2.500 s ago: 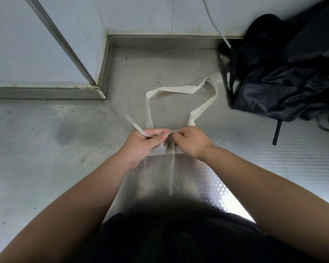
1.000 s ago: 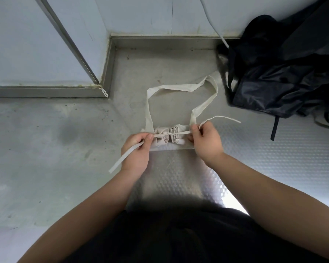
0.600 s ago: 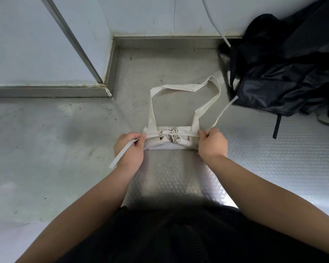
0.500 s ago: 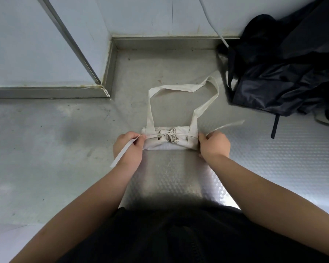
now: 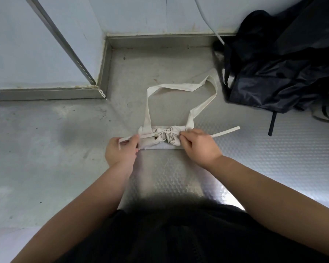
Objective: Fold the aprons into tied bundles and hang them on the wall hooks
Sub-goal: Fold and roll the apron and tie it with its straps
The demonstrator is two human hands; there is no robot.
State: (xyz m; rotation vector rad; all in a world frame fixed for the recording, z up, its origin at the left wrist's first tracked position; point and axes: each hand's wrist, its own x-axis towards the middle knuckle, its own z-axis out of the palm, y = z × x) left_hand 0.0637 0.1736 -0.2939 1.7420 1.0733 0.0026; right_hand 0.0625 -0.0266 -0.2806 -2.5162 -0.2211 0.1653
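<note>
Two bare hands work on a cream apron bundle (image 5: pixel 160 142) that lies on a steel worktop (image 5: pixel 46 158). The bundle is a short, flat roll, gathered and knotted at its middle by a thin waist tie (image 5: pixel 226 131).

The left hand (image 5: pixel 122 151) is at the bundle's left end. Its thumb and forefinger pinch the tie where it leaves the roll, and a short end bends across the top of that hand. The right hand (image 5: pixel 198 148) is at the bundle's right end, with its fingers curled and its fingertips against the cloth just right of the knot. The tie's other end passes through its grip and sticks out straight to the right of the bundle.

Beyond the bundle the apron's wide neck loop (image 5: pixel 179 86) lies open and flat, with both ends joined to the roll's far edge. Farther beyond and to the right sits a dark fabric heap (image 5: pixel 283 73), near the loop's far corner but apart from it. One black strap (image 5: pixel 272 124) trails from the heap toward the bundle's right.

A grey cable (image 5: pixel 207 19) runs down the pale wall (image 5: pixel 141 14) behind the bundle into the heap. A metal bar (image 5: pixel 65 44) slants down the wall beyond and to the left. On the bundle's near side and to its right the worktop is embossed. The person's black top (image 5: pixel 169 236) fills the nearest edge.
</note>
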